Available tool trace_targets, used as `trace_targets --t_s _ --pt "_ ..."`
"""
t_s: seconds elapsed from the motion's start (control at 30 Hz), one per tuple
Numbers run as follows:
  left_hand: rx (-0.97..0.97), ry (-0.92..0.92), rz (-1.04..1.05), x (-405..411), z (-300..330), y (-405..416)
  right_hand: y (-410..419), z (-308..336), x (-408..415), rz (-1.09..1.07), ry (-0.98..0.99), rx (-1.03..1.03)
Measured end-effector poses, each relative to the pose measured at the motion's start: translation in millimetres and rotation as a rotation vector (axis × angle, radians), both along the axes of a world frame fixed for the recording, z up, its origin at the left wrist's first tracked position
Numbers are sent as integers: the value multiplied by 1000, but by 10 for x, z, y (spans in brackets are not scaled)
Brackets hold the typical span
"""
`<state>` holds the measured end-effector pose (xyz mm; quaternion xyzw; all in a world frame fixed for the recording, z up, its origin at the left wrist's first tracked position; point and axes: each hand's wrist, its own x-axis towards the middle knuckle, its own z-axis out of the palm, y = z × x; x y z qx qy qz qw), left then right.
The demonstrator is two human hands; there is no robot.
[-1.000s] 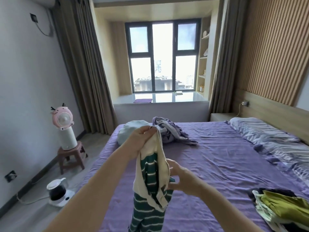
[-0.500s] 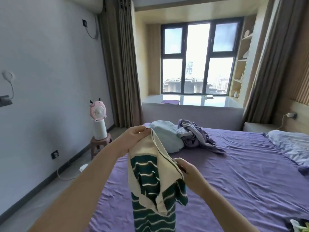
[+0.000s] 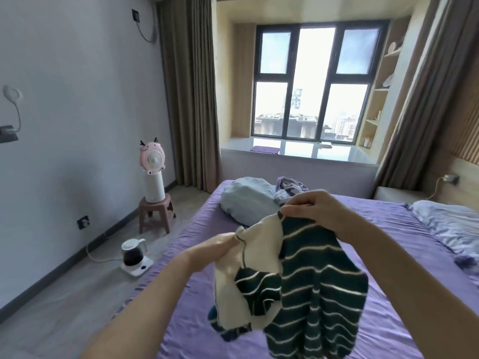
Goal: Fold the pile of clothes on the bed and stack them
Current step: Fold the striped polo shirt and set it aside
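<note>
So that it hangs open for folding, the striped top [image 3: 311,275] is being pinched by both hands, left hand [image 3: 220,248] and right hand [image 3: 315,212], above the bed [image 3: 375,255].

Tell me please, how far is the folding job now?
No folded stack shows in this view, so what is done cannot be judged. In hand: the green striped garment, unfolded, held above the bed by the left hand and right hand. Left: the light blue garment and purple-grey clothes behind it.
</note>
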<state>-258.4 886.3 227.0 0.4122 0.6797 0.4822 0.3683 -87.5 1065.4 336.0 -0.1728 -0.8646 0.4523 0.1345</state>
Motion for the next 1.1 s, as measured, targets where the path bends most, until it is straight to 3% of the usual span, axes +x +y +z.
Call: trace_targets --t_s 0.1,0.2,0.47,0.63,0.8,0.93,1.1 --pt "-57 -9 -211 139 -176 80 65 165 132 -110 20 -33" --pt "-89 28 -212 301 -416 208 212 303 341 -204 61 -30" --pt "90 -350 -215 633 -695 379 679 221 1011 -440 121 -260" --pt "121 -389 -296 1026 -682 785 662 180 1046 -414 108 -316" --pt "148 -566 -205 1287 -677 1096 686 425 1128 -332 98 -287" --pt "228 -449 -140 1402 -678 1288 807 610 1253 -315 124 -284" --pt "235 -284 -206 1606 -727 1404 989 602 1486 -343 128 -314"
